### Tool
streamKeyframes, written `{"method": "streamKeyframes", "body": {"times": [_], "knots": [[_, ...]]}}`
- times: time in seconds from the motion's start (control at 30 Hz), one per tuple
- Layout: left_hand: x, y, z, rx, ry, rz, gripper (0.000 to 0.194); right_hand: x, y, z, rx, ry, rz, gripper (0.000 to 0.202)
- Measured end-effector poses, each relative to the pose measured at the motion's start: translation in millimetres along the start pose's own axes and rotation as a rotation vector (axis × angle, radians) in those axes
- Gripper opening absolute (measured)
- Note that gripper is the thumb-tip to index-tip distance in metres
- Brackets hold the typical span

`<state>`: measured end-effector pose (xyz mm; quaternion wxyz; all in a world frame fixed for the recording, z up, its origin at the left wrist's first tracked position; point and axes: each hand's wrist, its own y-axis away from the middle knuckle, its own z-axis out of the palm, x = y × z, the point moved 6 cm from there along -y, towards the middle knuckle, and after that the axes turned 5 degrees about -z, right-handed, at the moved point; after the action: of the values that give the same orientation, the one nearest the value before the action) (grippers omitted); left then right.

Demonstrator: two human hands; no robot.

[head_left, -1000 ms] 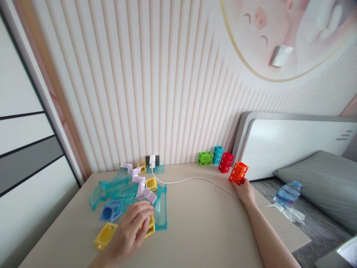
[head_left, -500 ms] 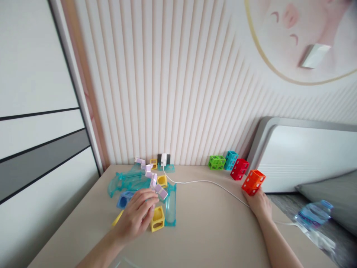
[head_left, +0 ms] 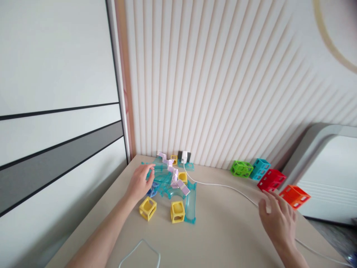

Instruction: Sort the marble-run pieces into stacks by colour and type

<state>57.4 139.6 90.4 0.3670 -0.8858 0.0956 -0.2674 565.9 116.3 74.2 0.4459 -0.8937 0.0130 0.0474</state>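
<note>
Reaching forward, the left hand (head_left: 141,183) hangs beside teal track pieces (head_left: 190,204) and a blue block (head_left: 153,190), fingers loosely parted — the right hand (head_left: 279,217), fingers spread, slants just beside the orange block (head_left: 295,196) on the tabletop (head_left: 223,219).

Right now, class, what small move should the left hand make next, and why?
Probably take the blue block: the left hand is close by it, with nothing visible in its grip, and the right hand looks empty too, beside the orange block.

You can cross the near middle of the tabletop (head_left: 223,230); the white cable (head_left: 213,184) lies beyond, yellow blocks (head_left: 177,213) left, the orange block (head_left: 296,195) far right.
</note>
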Motion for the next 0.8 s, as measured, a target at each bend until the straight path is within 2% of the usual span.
{"method": "streamKeyframes", "body": {"times": [0.13, 0.23, 0.33, 0.4, 0.5, 0.67, 0.8], "knots": [[-5, 4, 11.7, -0.106, -0.036, -0.022, 0.023, -81, 14, -3, -0.061, -0.317, -0.337, 0.023], [-5, 5, 16.8, -0.144, -0.056, -0.012, 0.022, -151, 33, -18, -0.166, -0.530, -0.584, 0.024], [-3, 6, 18.0, -0.158, -0.055, 0.002, 0.022, -208, 42, -28, -0.275, -0.636, -0.703, 0.029], [-1, 7, 17.6, -0.164, -0.049, 0.019, 0.023, -232, 38, -24, -0.332, -0.652, -0.701, 0.028], [5, 7, 16.3, -0.165, -0.034, 0.051, 0.023, -246, 18, -3, -0.363, -0.634, -0.602, 0.024], [12, 6, 13.5, -0.197, -0.065, 0.101, 0.025, -243, -6, 38, -0.349, -0.631, -0.428, 0.022], [0, 3, 7.2, -0.289, -0.182, -0.027, 0.026, -232, 2, 47, -0.322, -0.670, -0.354, 0.022]]}}
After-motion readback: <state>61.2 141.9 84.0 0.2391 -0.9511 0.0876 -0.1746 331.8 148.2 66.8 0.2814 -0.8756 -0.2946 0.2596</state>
